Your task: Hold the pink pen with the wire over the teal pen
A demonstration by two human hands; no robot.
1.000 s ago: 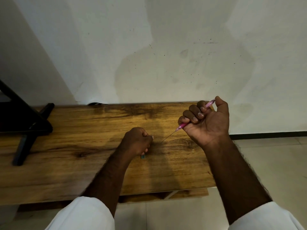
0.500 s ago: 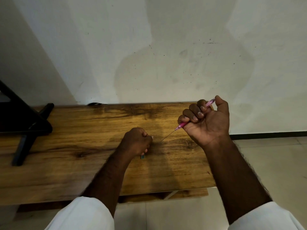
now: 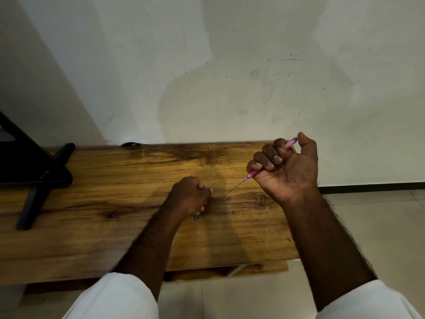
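A: Syringe [image 3: 271, 160], pink, with a long thin needle [image 3: 233, 188] — but take the big things first. What carries it all?

B: A wooden table [image 3: 115, 226] set against a pale wall [image 3: 207, 65]. At the far left stands a black stand [image 3: 34, 180] with splayed legs. Tiled floor [image 3: 379, 226] shows on the right.

A: And the hands?

B: The right hand [image 3: 287, 171] is raised over the table's right end, its grip clenched round the syringe barrel, thumb near the far top end. The needle slants down and left toward the left hand [image 3: 190, 196], which rests on the table at the middle, fisted around a small item; only a bluish-green tip [image 3: 197, 217] pokes out beneath, so I cannot say what it is.

A: How would the syringe handle?

B: Light, I judge, and the plastic barrel stiff but smooth, so a little slippery. The needle looks fine enough to bend, and sharp. The barrel is the place to hold it, as the hand now does, never the needle.
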